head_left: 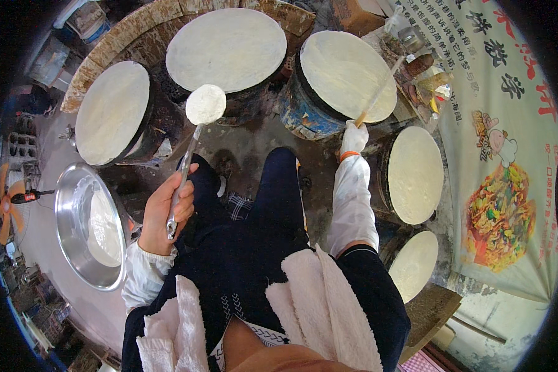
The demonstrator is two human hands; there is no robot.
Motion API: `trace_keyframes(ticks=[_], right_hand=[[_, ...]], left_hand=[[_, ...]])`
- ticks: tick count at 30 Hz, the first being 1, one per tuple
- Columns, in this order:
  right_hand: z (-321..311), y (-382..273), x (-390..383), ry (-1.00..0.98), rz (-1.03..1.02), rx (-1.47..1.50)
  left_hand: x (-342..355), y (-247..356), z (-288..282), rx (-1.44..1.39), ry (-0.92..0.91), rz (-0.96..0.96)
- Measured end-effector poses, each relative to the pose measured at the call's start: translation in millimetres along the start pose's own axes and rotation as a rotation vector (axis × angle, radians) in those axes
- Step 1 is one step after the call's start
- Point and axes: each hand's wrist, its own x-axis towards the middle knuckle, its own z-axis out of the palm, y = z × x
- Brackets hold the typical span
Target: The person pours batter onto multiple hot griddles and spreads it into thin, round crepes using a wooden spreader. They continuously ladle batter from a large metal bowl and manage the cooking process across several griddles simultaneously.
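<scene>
- Head view: the left hand (172,197) is bare, its fingers wrapped around the handle of a ladle (191,152).
- The ladle points away from the body; its round end is coated with pale batter and overlaps, in the view, the near edge of the far-middle round. Whether they touch, I cannot tell.
- The right hand (354,137) wears a white glove with an orange band (349,155) at the wrist. It is closed around the near end of a stick (380,91).
- The stick slants away and to the right across the far-right round; I cannot tell whether it rests on the surface.
- Five pale rounds curve about the person: the left round (113,113), the far-middle round (226,46), the far-right round (341,71), the right round (416,175) and the near-right round (414,265).
- The far-right round sits on top of a worn blue drum (305,116).
- A steel basin (73,214) stands to the left, nearer than the left round, with pale batter (104,229) inside it.
- Behind the left and far-middle rounds bends a stained brown wall (108,59).
- White sleeves cover both forearms, and a pale towel (322,297) hangs over the chest.
- At the far left is a fan (7,203) with orange blades; a banner (477,74) with a food picture fills the right side.
</scene>
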Motion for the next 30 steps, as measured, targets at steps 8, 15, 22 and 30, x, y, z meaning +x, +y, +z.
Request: trace_keyframes(ticks=[8,15,22,30], right_hand=[[42.1,-4.6,-38.4,0.101,-0.160,0.064],[132.4,-108.8,-107.4,-0.668,0.077,0.520],[62.8,-106.0,-89.0,-0.356,-0.031,0.416],[-58.6,-3.6,45.7,0.054,0.089,0.303]], left_hand=[[8.9,10.4,5.3,-0.010,0.003,0.024],[15.4,12.8,18.8,-0.012,-0.003,0.017],[14.5,12.3,24.5,0.003,-0.034,0.028],[19.2,14.9,26.5,-0.072,-0.043,0.004]])
